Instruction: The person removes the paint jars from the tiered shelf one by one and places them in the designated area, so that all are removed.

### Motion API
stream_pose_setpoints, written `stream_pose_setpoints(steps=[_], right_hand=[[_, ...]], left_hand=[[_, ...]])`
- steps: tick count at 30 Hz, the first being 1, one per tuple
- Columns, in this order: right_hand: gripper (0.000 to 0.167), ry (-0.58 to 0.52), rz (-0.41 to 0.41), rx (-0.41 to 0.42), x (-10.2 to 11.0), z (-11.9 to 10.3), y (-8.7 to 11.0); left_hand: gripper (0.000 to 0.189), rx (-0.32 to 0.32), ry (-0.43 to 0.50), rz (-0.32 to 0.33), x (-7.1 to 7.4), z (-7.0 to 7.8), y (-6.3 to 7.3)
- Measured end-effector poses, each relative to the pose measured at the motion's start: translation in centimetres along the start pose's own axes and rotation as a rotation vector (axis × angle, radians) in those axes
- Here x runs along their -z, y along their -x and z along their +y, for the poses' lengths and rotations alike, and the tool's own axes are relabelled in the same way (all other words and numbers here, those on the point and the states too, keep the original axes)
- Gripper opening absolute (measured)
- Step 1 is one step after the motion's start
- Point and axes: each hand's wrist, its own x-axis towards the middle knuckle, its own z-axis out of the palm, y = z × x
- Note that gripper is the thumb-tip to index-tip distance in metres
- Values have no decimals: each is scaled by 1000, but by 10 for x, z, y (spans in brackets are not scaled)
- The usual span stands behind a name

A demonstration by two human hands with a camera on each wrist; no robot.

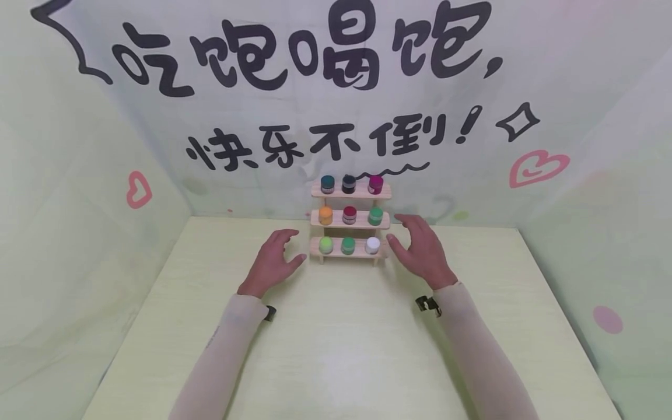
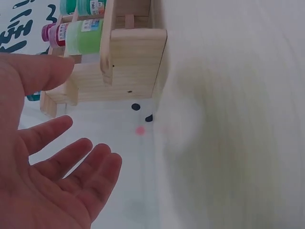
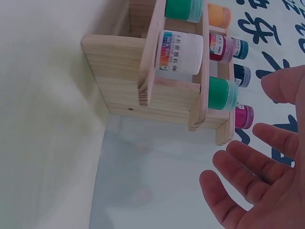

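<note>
A three-tier wooden rack [image 1: 350, 254] stands at the back of the table, bearing several small paint jars. On its bottom shelf are a light green jar [image 1: 325, 245], a green jar [image 1: 348, 245] and a white jar [image 1: 373, 245]. The middle shelf carries an orange jar [image 1: 325, 216], a dark red jar [image 1: 349, 215] and another green one. Teal, black and magenta jars line the top. My left hand [image 1: 270, 262] is just left of the rack, fingers spread and holding nothing. To the rack's right, my right hand [image 1: 422, 251] is likewise unfolded, with nothing in it.
Behind the rack hangs a white cloth backdrop [image 1: 252, 192] with large black characters and pink hearts. Similar cloth encloses the left and right sides. The pale wood-look tabletop [image 1: 336, 344] extends in front of the rack.
</note>
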Motion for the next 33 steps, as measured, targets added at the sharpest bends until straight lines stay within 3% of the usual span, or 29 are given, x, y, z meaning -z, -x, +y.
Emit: stream_pose_setpoints(steps=[12,24,33], right_hand=[[48,-101,16,-52,4,-7,-37],[40,-225,40,-146,-2,-9,-75],[44,-303,53,-224,-8,-12,-102]], left_hand=[[52,71,307,-21,-17,-3,-8],[40,263,442,-64,-34,6,-22],[37,312,521,-44,-38,6,-28]])
